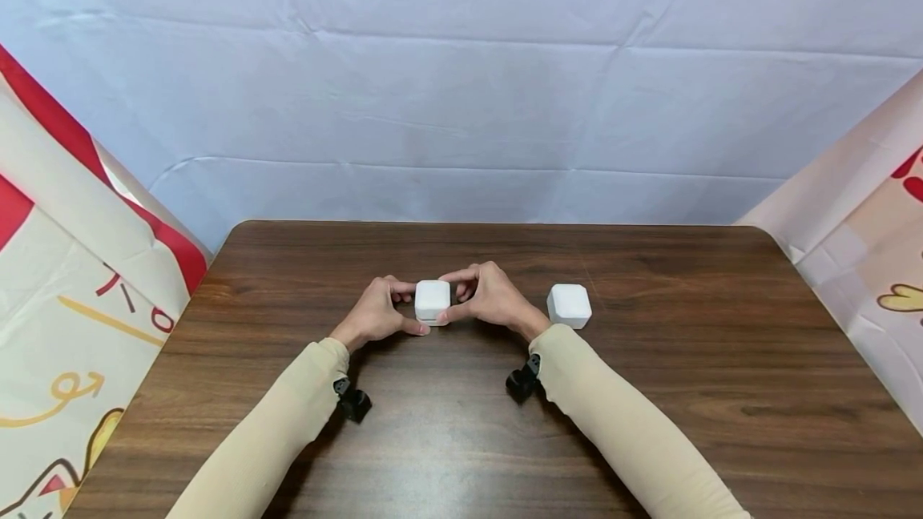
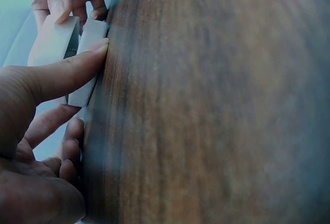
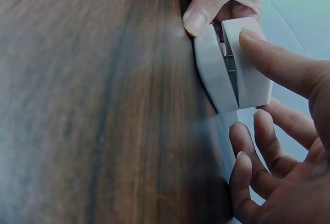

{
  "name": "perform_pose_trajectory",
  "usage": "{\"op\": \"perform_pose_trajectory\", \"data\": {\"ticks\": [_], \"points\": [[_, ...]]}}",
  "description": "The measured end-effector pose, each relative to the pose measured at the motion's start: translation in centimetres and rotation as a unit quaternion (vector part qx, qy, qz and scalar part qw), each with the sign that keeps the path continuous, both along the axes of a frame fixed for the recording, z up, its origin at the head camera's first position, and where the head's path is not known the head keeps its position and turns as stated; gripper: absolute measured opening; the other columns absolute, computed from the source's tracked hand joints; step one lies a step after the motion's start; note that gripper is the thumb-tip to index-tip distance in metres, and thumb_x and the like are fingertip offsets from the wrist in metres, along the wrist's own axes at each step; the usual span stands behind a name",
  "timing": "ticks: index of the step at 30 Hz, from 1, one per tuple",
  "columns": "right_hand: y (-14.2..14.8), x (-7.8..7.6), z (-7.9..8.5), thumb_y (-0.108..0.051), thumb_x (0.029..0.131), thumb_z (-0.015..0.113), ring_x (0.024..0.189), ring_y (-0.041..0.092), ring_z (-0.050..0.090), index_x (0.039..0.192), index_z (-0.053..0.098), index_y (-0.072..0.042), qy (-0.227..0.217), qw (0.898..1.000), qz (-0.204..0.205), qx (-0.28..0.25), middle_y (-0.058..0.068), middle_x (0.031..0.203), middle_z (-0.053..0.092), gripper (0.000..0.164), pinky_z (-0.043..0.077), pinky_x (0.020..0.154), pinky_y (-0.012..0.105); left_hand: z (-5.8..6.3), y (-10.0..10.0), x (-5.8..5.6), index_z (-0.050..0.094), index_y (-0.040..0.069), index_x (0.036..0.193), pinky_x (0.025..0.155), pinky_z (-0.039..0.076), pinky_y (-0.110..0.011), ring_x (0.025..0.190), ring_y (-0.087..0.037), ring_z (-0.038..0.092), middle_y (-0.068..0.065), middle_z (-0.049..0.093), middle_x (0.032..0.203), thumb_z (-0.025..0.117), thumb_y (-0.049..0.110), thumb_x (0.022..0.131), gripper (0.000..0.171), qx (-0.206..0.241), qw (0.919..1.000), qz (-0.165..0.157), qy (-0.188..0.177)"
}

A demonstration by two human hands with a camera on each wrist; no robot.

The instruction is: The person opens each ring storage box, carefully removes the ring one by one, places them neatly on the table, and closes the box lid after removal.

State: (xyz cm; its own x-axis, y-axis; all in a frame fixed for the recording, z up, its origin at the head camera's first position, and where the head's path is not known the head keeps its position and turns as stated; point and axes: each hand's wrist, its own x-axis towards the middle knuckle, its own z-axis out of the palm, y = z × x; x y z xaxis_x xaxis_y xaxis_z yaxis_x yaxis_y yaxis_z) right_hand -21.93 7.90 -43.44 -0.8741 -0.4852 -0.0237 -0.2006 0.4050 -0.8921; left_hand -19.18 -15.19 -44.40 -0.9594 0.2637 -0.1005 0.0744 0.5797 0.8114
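- Left of the second box (image 1: 570, 305), on the table (image 1: 440, 455), sits the parted white box (image 1: 433, 295), between both hands: the left hand (image 1: 378, 312) pinches its base (image 3: 212, 74), the right hand (image 1: 495, 295) its lid (image 3: 253, 79).
- Should the left pinch slacken as the lid is pulled, the base could skid or lift; a slipping right grip could drop the lid.
- Just left of the second box, the right wrist (image 1: 530, 321) might knock it if swung outward; whether they touch, I cannot tell.
- Inside the gap (image 3: 234, 87), a dark detail is too small to identify; the parted box's far face is hidden.
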Motion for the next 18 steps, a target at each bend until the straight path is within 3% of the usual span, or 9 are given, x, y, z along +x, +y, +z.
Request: {"op": "perform_pose_trajectory", "data": {"ticks": [10,18], "points": [[-0.05,0.01,-0.05,-0.017,0.069,0.097,0.088,0.024,0.061,0.119,0.077,-0.012,0.003,1.000,-0.004,0.007,0.004,0.107,0.069,0.054,0.051,0.078,0.035,-0.08,0.00,-0.04,0.073,0.005,0.125,0.079,0.042,-0.036,0.091,-0.023,0.050,-0.007,0.060,0.100,0.097,0.013,0.066,0.064,0.001,1.0000,-0.003,0.006],[-0.21,0.03,-0.39,-0.014,0.070,0.096,0.097,0.020,0.069,0.120,0.075,-0.009,-0.003,1.000,0.006,-0.022,0.003,0.110,0.074,0.054,0.055,0.082,0.033,-0.20,-0.04,-0.13,0.073,0.004,0.125,0.080,0.043,-0.036,0.092,-0.023,0.050,-0.007,0.061,0.100,0.098,0.012,0.066,0.064,0.002,0.9999,-0.007,0.011]]}}
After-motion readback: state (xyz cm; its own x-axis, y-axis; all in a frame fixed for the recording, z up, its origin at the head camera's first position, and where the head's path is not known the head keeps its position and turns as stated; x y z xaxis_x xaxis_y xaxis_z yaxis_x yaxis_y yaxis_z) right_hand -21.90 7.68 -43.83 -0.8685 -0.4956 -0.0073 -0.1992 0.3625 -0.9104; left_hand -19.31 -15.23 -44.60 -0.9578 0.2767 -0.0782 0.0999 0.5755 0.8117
